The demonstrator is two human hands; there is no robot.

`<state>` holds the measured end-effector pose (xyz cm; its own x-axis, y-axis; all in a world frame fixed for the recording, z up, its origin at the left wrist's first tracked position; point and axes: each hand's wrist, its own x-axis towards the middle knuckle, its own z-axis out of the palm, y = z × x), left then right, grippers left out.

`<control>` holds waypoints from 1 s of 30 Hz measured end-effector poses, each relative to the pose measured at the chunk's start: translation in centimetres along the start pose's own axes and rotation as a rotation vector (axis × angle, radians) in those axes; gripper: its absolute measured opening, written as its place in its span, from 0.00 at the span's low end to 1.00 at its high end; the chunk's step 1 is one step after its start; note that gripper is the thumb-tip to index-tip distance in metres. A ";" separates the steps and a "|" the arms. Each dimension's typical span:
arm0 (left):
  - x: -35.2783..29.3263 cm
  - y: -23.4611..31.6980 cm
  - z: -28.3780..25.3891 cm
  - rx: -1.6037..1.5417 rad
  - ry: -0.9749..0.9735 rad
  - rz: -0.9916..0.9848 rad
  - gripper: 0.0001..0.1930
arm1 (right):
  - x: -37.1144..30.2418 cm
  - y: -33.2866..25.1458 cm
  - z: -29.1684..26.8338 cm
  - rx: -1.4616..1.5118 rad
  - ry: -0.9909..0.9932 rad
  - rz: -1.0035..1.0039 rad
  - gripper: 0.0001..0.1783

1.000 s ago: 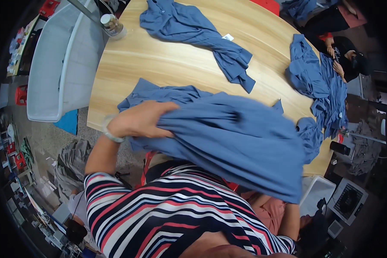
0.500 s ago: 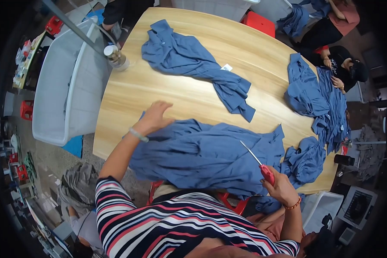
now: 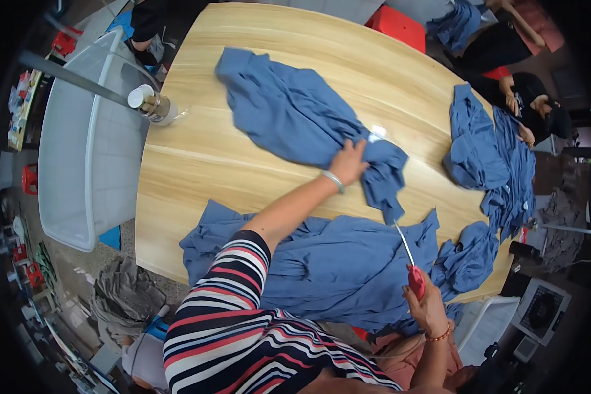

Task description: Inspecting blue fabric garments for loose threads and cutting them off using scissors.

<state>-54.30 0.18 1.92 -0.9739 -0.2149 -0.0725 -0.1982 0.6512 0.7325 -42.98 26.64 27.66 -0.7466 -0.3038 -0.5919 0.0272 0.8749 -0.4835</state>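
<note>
My left hand (image 3: 349, 162) is closed on a blue garment (image 3: 285, 108) on the far part of the table, gathering its cloth near a white tag (image 3: 377, 134). Its far left end is smeared by motion. A second blue garment (image 3: 328, 253) lies spread along the near edge, under my left forearm. My right hand (image 3: 428, 307) grips a red-handled tool (image 3: 415, 281) with a thin, pointed metal blade. The blade points away from me, over the right end of the near garment. I cannot make out exactly what kind of tool it is.
More blue garments (image 3: 476, 148) lie along the right side of the wooden table (image 3: 190, 157), where another person works (image 3: 528, 98). A bottle (image 3: 152, 105) stands at the left edge beside a large white bin (image 3: 65, 164). A red stool (image 3: 396, 28) stands beyond the far edge.
My left hand has moved from above the near garment to the far one and taken hold of it. That garment has shifted toward me. My right hand still holds the tool, its blade turned more upright.
</note>
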 end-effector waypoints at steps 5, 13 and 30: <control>-4.4 2.9 0.4 -0.339 -0.110 0.356 0.21 | 2.5 -0.2 0.2 0.026 0.065 -0.056 0.22; -9.3 -6.9 -7.4 0.488 -0.055 0.350 0.26 | 7.8 -3.1 2.7 -0.174 -0.018 -0.200 0.22; -11.3 -8.6 -13.3 0.559 -0.047 0.144 0.18 | 11.3 -3.7 6.2 -0.171 -0.036 -0.296 0.21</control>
<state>-40.07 -12.70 5.43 -0.9967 -0.0711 -0.0380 -0.0787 0.9598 0.2694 -47.42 17.60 18.74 -0.6811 -0.5647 -0.4661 -0.3016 0.7964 -0.5241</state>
